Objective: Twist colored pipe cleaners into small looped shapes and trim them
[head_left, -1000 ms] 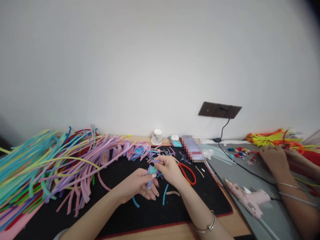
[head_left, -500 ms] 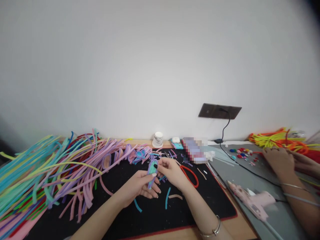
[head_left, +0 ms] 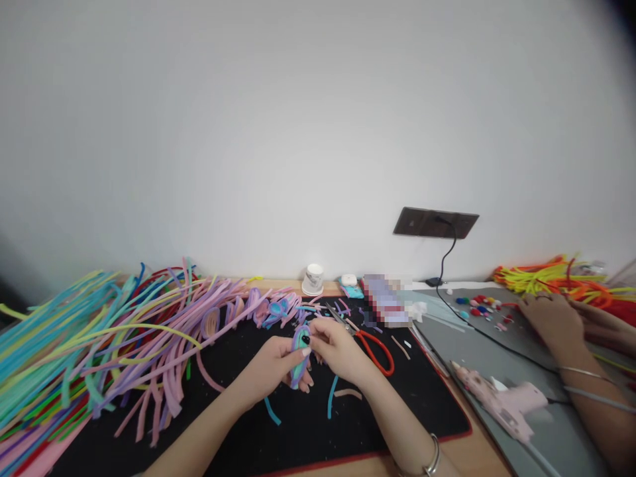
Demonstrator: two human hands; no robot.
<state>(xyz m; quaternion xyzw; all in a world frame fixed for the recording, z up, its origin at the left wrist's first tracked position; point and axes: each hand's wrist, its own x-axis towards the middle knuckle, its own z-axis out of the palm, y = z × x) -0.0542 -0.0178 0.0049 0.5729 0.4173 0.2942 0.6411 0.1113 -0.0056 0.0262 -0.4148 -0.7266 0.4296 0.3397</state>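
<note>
My left hand [head_left: 271, 368] is closed around a small purple and teal pipe-cleaner piece [head_left: 297, 375], with the thumb across its front. A shiny black bead [head_left: 305, 340] sits on the upper right of the piece. At that upper right edge my right hand [head_left: 336, 346] pinches, thumb and forefinger close beside the bead. Its other fingers partly hide what lies behind. Just right of my right hand, red-handled scissors [head_left: 385, 363] lie on the black mat [head_left: 417, 404]. Below the hands are a blue pipe-cleaner offcut [head_left: 330, 401] and a tan offcut [head_left: 348, 393].
Pipe cleaners [head_left: 124, 344] in many colours spread across the left. At the back stand a paper cup [head_left: 314, 278] and a phone-like slab [head_left: 385, 301]. On the right lie a pink glue gun [head_left: 501, 401], pompoms [head_left: 479, 308] and a cord [head_left: 497, 343]; another person's hand [head_left: 551, 321] works there.
Both my hands and the pipe-cleaner piece have shifted slightly down and left. My right fingers have drawn closer over the piece, and more of the scissors shows.
</note>
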